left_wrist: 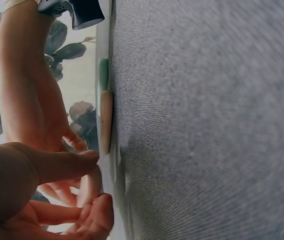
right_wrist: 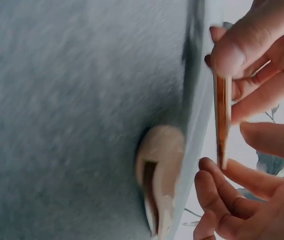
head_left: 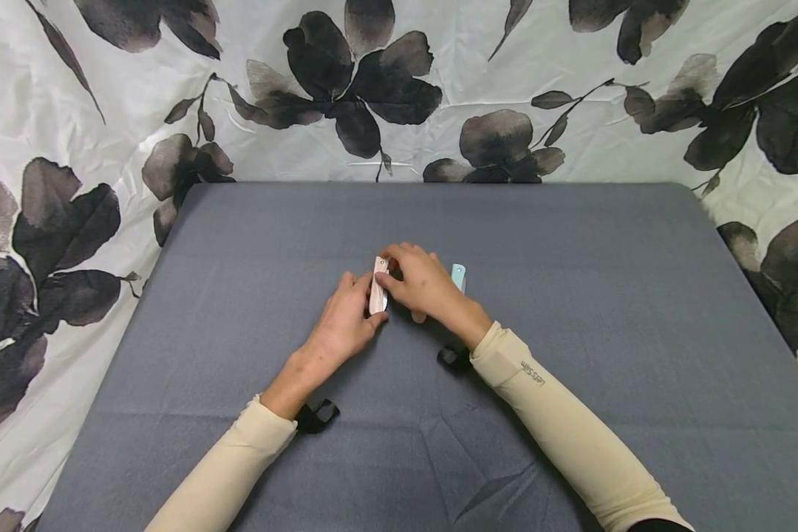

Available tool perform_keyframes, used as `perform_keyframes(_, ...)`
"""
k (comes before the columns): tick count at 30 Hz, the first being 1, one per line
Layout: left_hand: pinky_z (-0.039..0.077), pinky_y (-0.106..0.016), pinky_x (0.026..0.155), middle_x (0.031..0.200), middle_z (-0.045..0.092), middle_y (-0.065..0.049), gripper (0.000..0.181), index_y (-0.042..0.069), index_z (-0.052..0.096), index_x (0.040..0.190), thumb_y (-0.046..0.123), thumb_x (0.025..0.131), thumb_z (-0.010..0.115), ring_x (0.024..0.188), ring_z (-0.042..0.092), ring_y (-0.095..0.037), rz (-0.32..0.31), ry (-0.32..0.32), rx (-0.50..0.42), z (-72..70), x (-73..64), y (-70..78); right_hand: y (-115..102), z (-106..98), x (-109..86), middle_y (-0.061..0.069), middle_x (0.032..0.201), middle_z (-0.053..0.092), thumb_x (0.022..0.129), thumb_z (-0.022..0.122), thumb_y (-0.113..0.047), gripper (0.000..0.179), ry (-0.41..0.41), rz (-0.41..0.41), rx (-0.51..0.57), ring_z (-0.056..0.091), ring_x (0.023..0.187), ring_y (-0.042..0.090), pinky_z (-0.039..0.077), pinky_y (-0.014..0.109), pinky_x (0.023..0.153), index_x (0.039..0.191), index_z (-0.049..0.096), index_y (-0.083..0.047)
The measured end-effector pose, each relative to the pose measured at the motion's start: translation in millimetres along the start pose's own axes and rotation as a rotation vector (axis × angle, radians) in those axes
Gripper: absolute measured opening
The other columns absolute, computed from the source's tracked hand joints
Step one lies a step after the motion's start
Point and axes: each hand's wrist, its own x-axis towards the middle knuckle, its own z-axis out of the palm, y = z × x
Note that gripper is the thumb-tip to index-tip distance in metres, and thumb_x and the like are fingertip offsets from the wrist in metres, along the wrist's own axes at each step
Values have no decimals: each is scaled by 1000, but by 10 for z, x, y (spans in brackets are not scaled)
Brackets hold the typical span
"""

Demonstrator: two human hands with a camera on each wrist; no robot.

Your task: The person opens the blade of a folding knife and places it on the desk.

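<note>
A slim pale-pink item (head_left: 377, 298) was held between the hands: its near end was pinched by the left hand (head_left: 342, 318), its far end by the fingers and thumb of the right hand (head_left: 427, 281). A light-blue item (head_left: 459, 274) was partly hidden just right of the right hand; a beige slotted item (right_wrist: 168, 150) was seen beneath that hand, on the grey cloth (head_left: 572, 295).
</note>
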Motion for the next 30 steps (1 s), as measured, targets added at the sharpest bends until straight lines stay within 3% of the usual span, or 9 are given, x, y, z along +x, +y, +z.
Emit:
perform_keyframes(5, 56, -34, 77, 116, 54, -19, 69, 0, 49, 150, 2, 88, 80, 86, 61, -22, 20, 65, -86, -9, 21, 14, -28, -20, -14, 12, 110, 69, 103, 62, -15, 37, 65, -8, 262, 66, 94, 24, 54, 35, 79, 139, 60, -7)
perform_keyframes(8, 57, -30, 76, 120, 54, -19, 70, 0, 48, 151, 2, 88, 80, 88, 62, -21, 8, 89, -128, -17, 31, 22, -49, -40, -32, 14, 109, 67, 102, 61, -7, 39, 88, -3, 375, 65, 91, 24, 50, 30, 74, 141, 59, -7)
perform_keyframes(12, 57, -30, 76, 121, 55, -18, 71, 1, 47, 151, 2, 88, 80, 88, 61, -22, -3, 106, -164, -32, 34, 29, -70, -61, -46, 13, 106, 65, 100, 60, -2, 42, 106, 10, 449, 64, 87, 24, 47, 27, 69, 142, 59, -8)
perform_keyframes(16, 58, -29, 76, 121, 55, -18, 71, -1, 47, 151, 1, 88, 80, 91, 62, -23, -6, 112, -192, -40, 30, 31, -74, -65, -56, 13, 102, 64, 98, 60, 1, 46, 96, 17, 501, 66, 85, 29, 51, 25, 68, 143, 58, -8)
perform_keyframes(19, 59, -29, 77, 123, 55, -19, 71, -1, 46, 151, 1, 88, 79, 95, 63, -25, -7, 112, -212, -46, 29, 33, -67, -59, -60, 13, 98, 62, 97, 60, 4, 49, 87, 12, 551, 67, 83, 35, 58, 30, 70, 145, 56, -7)
perform_keyframes(23, 62, -33, 82, 128, 55, -21, 71, -2, 45, 152, 0, 89, 78, 105, 65, -29, -5, 115, -266, -65, 37, 33, -61, -51, -51, 14, 95, 60, 97, 59, 8, 50, 85, -4, 637, 65, 79, 37, 62, 49, 77, 146, 54, -4)
perform_keyframes(26, 62, -36, 86, 131, 58, -21, 68, -2, 45, 151, 2, 91, 77, 112, 65, -31, -19, 121, -347, -83, 53, 30, -64, -53, -50, 13, 94, 59, 97, 58, 9, 50, 87, -15, 691, 64, 73, 28, 60, 58, 79, 146, 53, -3)
perform_keyframes(30, 62, -32, 85, 132, 62, -21, 58, -2, 47, 149, 1, 96, 70, 113, 68, -31, -39, 126, -472, -103, 74, 20, -70, -54, -51, 12, 93, 58, 96, 57, 10, 51, 98, -30, 737, 62, 68, 17, 61, 59, 76, 146, 52, 0)
